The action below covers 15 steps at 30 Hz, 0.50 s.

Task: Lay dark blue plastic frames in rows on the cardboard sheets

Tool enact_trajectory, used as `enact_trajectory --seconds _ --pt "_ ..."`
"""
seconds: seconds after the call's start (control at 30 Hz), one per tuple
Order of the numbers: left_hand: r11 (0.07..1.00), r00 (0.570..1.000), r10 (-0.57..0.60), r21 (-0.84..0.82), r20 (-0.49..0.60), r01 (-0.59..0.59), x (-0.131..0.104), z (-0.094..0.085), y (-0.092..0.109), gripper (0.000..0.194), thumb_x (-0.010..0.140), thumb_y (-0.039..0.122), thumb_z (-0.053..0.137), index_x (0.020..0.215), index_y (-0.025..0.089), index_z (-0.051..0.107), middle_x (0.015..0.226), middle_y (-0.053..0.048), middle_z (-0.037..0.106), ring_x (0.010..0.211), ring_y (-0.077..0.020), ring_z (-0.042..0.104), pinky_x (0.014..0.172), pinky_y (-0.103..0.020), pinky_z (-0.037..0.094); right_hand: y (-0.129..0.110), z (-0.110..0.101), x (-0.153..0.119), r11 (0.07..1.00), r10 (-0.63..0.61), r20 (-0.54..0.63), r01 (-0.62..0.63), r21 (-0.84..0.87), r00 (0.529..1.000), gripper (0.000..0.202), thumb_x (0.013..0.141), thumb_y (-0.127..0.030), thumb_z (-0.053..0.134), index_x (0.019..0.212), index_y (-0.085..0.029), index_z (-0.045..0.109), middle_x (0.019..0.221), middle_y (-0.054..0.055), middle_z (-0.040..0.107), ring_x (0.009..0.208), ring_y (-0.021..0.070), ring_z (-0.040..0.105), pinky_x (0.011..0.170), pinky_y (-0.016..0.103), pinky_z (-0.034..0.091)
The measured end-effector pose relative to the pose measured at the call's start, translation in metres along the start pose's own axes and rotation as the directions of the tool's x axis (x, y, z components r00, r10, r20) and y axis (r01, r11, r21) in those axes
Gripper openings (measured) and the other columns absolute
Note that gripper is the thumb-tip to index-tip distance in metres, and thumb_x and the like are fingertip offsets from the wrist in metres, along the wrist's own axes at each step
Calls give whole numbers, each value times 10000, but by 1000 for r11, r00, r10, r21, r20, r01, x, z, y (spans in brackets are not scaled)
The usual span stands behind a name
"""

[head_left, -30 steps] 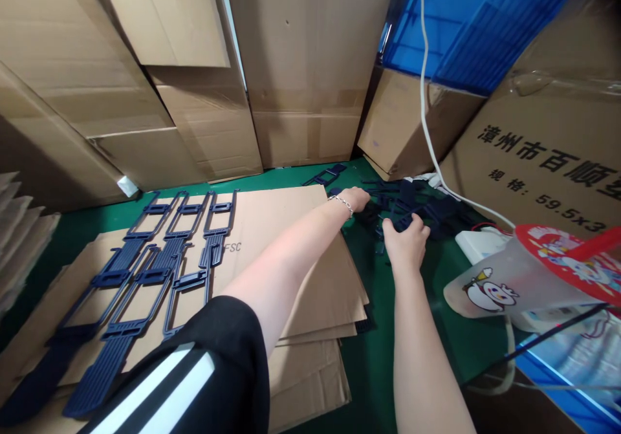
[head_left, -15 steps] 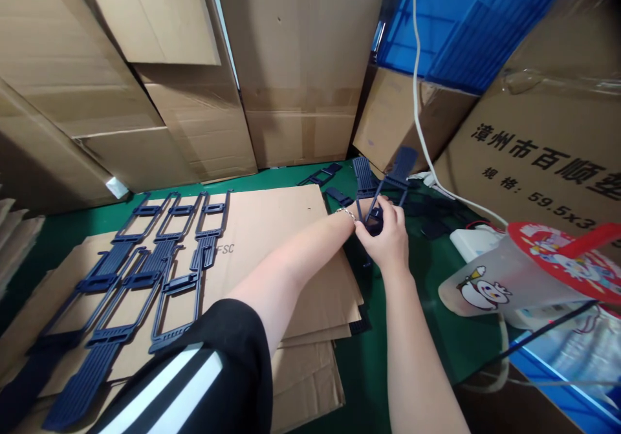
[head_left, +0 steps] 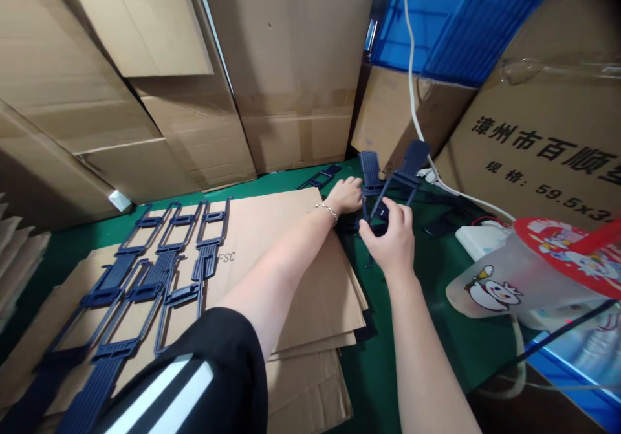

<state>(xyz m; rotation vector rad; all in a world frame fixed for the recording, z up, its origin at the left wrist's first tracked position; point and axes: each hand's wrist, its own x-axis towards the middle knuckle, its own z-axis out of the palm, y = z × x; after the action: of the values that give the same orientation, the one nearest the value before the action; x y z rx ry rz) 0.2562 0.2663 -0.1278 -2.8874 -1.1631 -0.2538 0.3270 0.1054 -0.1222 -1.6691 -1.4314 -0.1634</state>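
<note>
Navy plastic strap parts [head_left: 391,182] stand up in a V off the green surface [head_left: 427,330], far right of centre, just past the flat cardboard sheets [head_left: 291,259]. We see the right hand [head_left: 391,240] w/ fingers curled round their lower ends, holding them. Left hand [head_left: 345,196], bracelet at the wrist, lies flat just left of the parts; can't tell if its fingers grip anything. More navy frames [head_left: 160,266] lie in rows on the cardboard, near left.
</note>
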Motion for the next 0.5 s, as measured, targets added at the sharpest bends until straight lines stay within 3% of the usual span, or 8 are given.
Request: enact_trajectory --seconds 0.13,0.23,0.33,0.5 --pt "953 954 -298 35 -39 299 -5 -5 -33 338 842 188 293 1085 96 510 1232 -149 417 1181 -260 346 960 -448 349 1 1 0 1000 15 -101 -17 -16 995 524 722 -410 535 1156 -122 471 1071 123 437 977 212 499 791 312 464" --pt "888 886 -460 21 52 460 2 -6 -48 352 862 237 350 1183 126 439 1216 -122 446 1154 -232 397 943 -445 376 0 1 0 1000 21 -85 -23 -22 996 513 725 -417 528 1149 -135 464 1072 119 429 980 214 495 784 318 466" --pt "847 838 -529 24 131 531 9 -5 -55 386 853 327 438 1196 150 438 1172 -100 482 1125 -221 433 953 -454 372 0 2 -1 999 19 -73 -21 -26 997 505 724 -419 524 1140 -139 464 1072 119 426 981 216 492 777 322 468" --pt "819 817 -574 32 50 573 6 -2 -53 327 868 286 411 1147 125 469 1110 -91 513 1109 -203 438 961 -421 352 1 3 -1 999 29 -78 -31 -28 997 512 721 -416 533 1147 -140 469 1076 112 434 954 203 505 744 301 476"
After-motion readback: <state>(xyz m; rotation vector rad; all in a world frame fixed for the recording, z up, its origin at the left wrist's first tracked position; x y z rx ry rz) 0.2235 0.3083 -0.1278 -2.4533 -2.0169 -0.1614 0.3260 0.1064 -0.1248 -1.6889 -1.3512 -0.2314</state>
